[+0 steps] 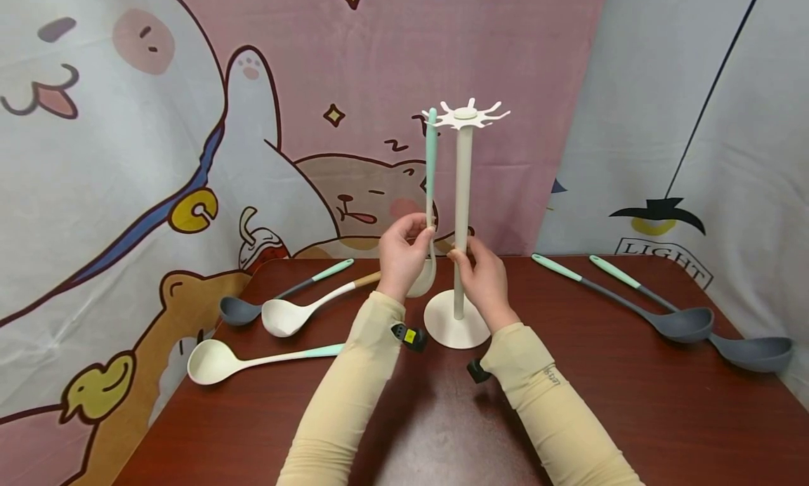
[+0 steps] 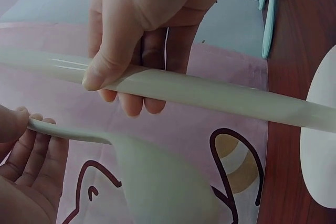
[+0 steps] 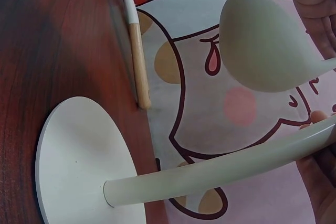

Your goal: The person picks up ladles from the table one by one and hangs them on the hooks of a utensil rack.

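My left hand (image 1: 404, 251) pinches the thin white neck of a ladle with a mint-green handle (image 1: 432, 152). The ladle is upright; its white bowl (image 2: 157, 182) points down, partly hidden behind the hand in the head view. Its handle tip is at the left hooks of a white utensil stand (image 1: 463, 191); whether it hangs on one, I cannot tell. My right hand (image 1: 483, 275) grips the stand's pole (image 2: 210, 93) low down, thumb in front and fingers behind. The stand's round base (image 3: 84, 166) rests on the table.
Left on the brown table (image 1: 430, 430) lie a grey ladle (image 1: 240, 310), a white ladle with a wooden handle (image 1: 284, 317) and a white ladle with a mint handle (image 1: 215, 363). Two grey ladles (image 1: 682, 324) (image 1: 755, 352) overlap at the right. A printed cloth (image 1: 505, 43) hangs behind.
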`<action>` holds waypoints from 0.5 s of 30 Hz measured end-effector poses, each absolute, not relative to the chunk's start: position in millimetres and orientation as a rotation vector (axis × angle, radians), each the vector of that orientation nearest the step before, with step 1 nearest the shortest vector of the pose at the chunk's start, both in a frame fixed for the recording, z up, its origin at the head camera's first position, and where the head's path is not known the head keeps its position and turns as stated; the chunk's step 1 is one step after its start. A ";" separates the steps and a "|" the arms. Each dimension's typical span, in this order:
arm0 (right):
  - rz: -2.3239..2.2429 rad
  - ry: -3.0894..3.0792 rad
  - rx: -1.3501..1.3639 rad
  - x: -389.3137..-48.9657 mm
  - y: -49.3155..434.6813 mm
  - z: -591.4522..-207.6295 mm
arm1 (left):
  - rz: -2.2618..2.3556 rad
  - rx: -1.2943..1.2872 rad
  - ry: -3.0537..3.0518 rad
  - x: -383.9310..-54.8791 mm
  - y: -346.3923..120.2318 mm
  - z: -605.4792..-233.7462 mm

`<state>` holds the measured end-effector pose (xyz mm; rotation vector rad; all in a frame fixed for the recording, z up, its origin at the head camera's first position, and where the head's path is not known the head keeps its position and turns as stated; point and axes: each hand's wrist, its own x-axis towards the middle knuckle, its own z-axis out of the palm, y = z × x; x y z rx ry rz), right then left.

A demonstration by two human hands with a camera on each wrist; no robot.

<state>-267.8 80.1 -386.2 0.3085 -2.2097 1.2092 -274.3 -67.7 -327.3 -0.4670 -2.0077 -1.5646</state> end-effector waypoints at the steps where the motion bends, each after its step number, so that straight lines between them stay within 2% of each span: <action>1: 1.213 -2.215 0.312 -267.3 80.1 -385.6 | -1.567 -0.466 -2.016 -273.9 -67.7 -327.3; 15: 1.284 -2.290 0.376 -264.8 88.0 -375.2 | -1.635 -0.475 -2.079 -273.7 -61.5 -326.7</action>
